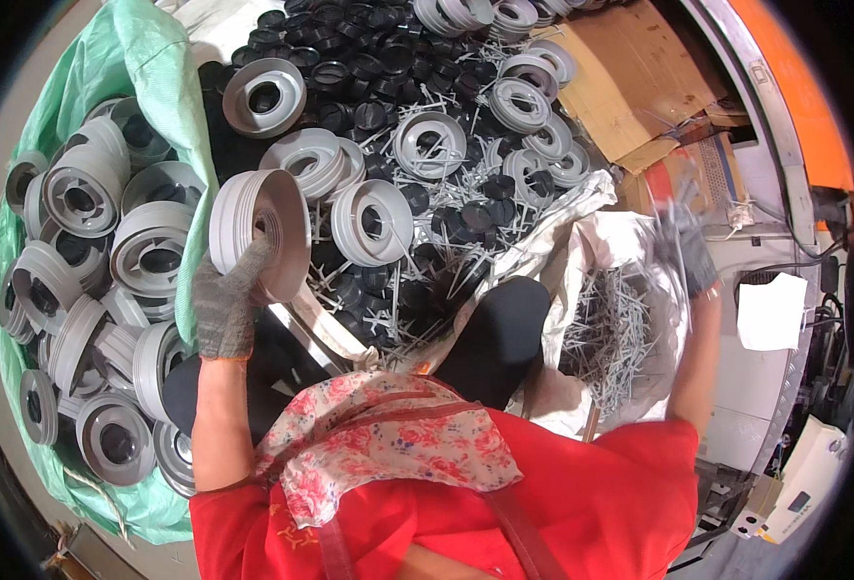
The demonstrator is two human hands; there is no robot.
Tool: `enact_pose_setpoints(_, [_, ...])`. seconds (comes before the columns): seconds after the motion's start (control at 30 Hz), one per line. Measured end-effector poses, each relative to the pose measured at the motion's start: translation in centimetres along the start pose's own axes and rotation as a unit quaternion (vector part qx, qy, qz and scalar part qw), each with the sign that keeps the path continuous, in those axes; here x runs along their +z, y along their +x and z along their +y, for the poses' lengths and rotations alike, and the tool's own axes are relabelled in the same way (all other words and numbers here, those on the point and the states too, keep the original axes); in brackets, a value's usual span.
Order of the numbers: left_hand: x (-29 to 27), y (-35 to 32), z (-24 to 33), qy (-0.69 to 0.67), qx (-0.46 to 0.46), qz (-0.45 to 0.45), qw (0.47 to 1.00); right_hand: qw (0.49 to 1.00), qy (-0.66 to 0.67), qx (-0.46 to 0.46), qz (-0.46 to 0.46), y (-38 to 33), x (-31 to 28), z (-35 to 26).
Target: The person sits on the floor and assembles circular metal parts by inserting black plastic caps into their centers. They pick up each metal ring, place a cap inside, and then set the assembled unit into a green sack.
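Left of center, the left hand (226,307) grips a gray ring (236,217); at right, the blurred right hand's (693,253) grip is unclear. Lower right, a white unit (812,462) bears lettering.

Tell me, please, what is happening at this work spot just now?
A seated person in work gloves holds a grey ribbed round part in the left hand. The right hand is out to the right and blurred, so I cannot tell whether it holds anything. More grey parts fill a green sack on the left, black caps lie heaped in front, and thin grey pieces sit in a pale bag.
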State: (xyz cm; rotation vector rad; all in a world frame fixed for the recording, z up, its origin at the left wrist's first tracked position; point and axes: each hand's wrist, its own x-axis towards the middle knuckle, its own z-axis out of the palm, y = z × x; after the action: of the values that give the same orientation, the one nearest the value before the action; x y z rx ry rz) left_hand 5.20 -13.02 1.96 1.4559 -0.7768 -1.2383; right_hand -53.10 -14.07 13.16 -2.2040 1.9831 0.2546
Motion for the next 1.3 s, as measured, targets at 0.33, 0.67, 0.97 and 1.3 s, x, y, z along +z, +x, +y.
enact_pose_setpoints(0.33, [1.1,0.0,0.4,0.041,-0.015,-0.01,0.999,0.982,0.171,0.081,0.002,3.5,5.2,-9.3])
enact_pose_setpoints(0.67, [0.0,1.5,-1.4,0.062,-0.038,0.05,0.996,0.984,0.026,0.079,-0.159,26.8,27.9,-12.8])
enact_pose_setpoints(0.97, [1.2,1.6,-0.4,0.146,-0.071,0.001,0.987,0.972,0.147,0.046,-0.176,25.6,35.7,-14.2])
enact_pose_setpoints(1.3, [1.0,1.4,-0.8,0.099,-0.082,0.02,0.991,0.958,-0.075,-0.176,-0.212,26.8,33.7,-18.0])
